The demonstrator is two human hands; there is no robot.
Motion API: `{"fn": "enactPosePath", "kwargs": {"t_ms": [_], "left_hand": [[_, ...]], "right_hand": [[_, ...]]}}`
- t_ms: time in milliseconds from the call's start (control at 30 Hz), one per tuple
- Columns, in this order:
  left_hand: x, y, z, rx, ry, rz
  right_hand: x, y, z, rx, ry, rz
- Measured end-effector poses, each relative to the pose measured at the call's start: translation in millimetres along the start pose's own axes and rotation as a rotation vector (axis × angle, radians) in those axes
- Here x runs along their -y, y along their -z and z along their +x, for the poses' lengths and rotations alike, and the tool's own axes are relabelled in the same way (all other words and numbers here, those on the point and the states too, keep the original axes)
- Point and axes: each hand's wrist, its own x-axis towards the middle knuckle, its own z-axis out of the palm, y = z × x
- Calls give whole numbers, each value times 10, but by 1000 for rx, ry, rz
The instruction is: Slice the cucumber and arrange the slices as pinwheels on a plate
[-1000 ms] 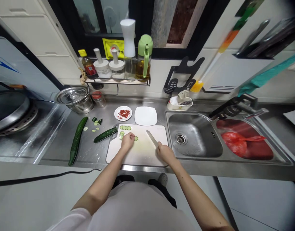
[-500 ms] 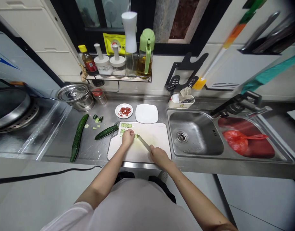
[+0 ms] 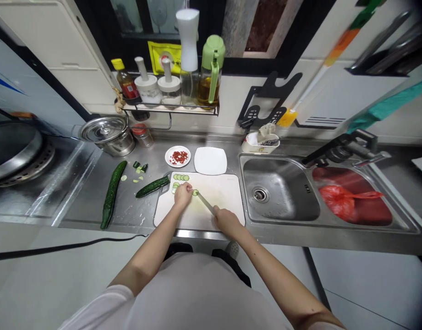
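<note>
Your right hand (image 3: pixel 227 222) grips the knife (image 3: pixel 206 203), its tip at the cucumber slice (image 3: pixel 195 192) on the cutting board (image 3: pixel 227 195), and if that slice skids, the knife could nick your nearby left hand (image 3: pixel 183 195), whose hold I cannot tell

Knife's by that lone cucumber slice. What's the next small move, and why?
I'd probably hold the knife still in the right hand and bring the left hand to the lone slice: it sits at the blade's tip, apart from the row of slices on the cutting board, and the left hand is close beside it.
</note>
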Motion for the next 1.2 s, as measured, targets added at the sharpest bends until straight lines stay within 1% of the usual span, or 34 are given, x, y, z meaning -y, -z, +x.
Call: {"fn": "enactPosePath", "kwargs": {"t_ms": [467,800,1200], "left_hand": [[-1,16,7,1,22,-22],[13,9,24,15,26,-28],[-2,24,25,16,39,-21]], "right_hand": [[68,17,32,42,-35,27],[101,-11,152,16,-30,36],[150,33,144,20,-37,13]]}}
